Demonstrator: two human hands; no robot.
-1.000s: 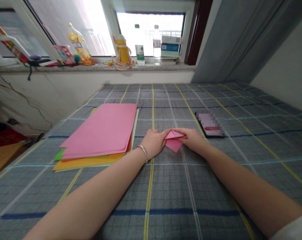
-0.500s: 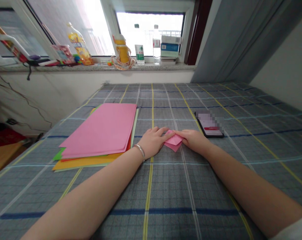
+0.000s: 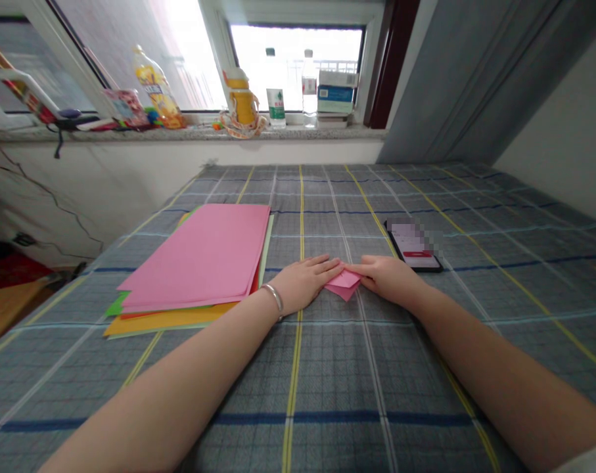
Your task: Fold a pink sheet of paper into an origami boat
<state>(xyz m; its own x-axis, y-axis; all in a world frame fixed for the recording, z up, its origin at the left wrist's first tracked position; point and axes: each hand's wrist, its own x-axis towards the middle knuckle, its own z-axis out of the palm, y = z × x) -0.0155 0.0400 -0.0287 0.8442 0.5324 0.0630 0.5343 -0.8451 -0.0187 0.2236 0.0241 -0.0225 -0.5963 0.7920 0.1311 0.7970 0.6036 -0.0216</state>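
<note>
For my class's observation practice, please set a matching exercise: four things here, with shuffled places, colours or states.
1. folded paper
2. phone
3. bracelet
4. paper stack

A. silver
B. left of the left hand
C. under the fingers
D. screen up, beyond the right hand

Pairs: 1-C, 2-D, 3-A, 4-B

Left forearm (image 3: 179, 374) and right forearm (image 3: 504, 368) slant up from the lower corners; mid-frame, left hand (image 3: 302, 284) lies palm-down, right hand (image 3: 389, 277) extends its forefinger (image 3: 355, 269).
</note>
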